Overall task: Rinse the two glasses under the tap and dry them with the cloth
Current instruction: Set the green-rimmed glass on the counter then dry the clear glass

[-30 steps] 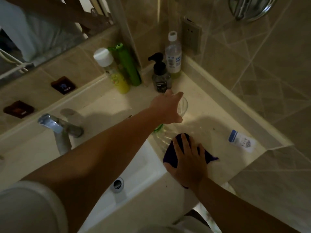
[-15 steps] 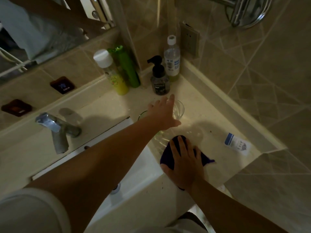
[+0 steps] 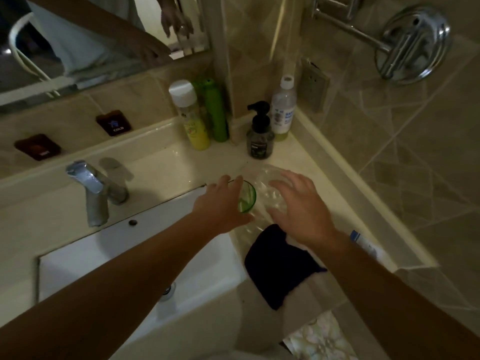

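both hands now at the glasses, cloth left alone

a second ago the right hand (image 3: 304, 216) lay flat on the dark blue folded cloth (image 3: 275, 266) and the left hand (image 3: 220, 203) was at the clear glass. now the right hand is off the cloth and is near the middle right of the frame, fingers spread and relaxed, holding nothing, over the clear ribbed drinking glass (image 3: 267, 183). i cannot tell if it touches this glass. the left hand has moved to the green transparent glass (image 3: 246, 197) at the centre of the frame; its fingers lie against the left side of the rim and the thumb is below, so it seems to begin a grip, but whether the grip is closed i cannot tell. the two glasses stand just beside each other on the counter. the cloth lies alone in the lower centre, hanging a little over the counter edge.

in my judgement the rinsing has not started yet: no water runs from the chrome tap (image 3: 96, 190) at the middle left, and both glasses are beside the basin, not under the tap.

the surface is a cream stone counter (image 3: 306, 162) around a white rectangular sink (image 3: 124, 245). in the upper centre, against the wall, stand a yellow bottle with white cap (image 3: 189, 115), a green bottle (image 3: 214, 110), a dark pump dispenser (image 3: 259, 133) and a clear plastic bottle (image 3: 283, 105). the walls are beige tiles, with a mirror (image 3: 78, 40) in the upper left and a chrome wall fitting (image 3: 410, 45) in the upper right. the light is dim.
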